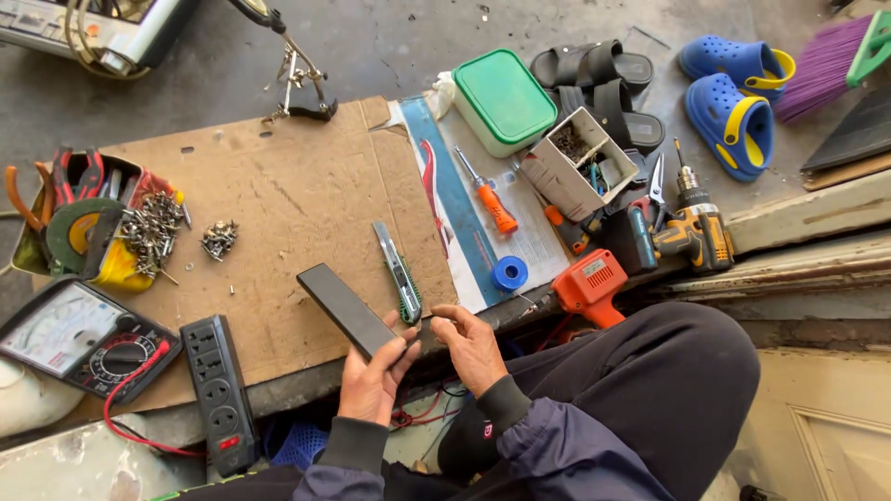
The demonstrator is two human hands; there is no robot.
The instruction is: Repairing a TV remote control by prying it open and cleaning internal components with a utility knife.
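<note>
Above the lap, black slab (345, 309) gripped in left hand (371, 380), right hand (471, 345) fingers pinched just beside it.

Left of the black power strip (220, 394) lies a multimeter (79, 339), its pale dial screen rectangular. Far right of the strip stand a green-lidded box (504, 100) and an open white carton (580, 162).

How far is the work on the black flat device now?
Done: tools laid out, loose screws heaped on the cardboard. In hand: left hand holds the black flat device; right hand pinches something too small to tell. Left: device looks closed; utility knife lies beside it.
</note>
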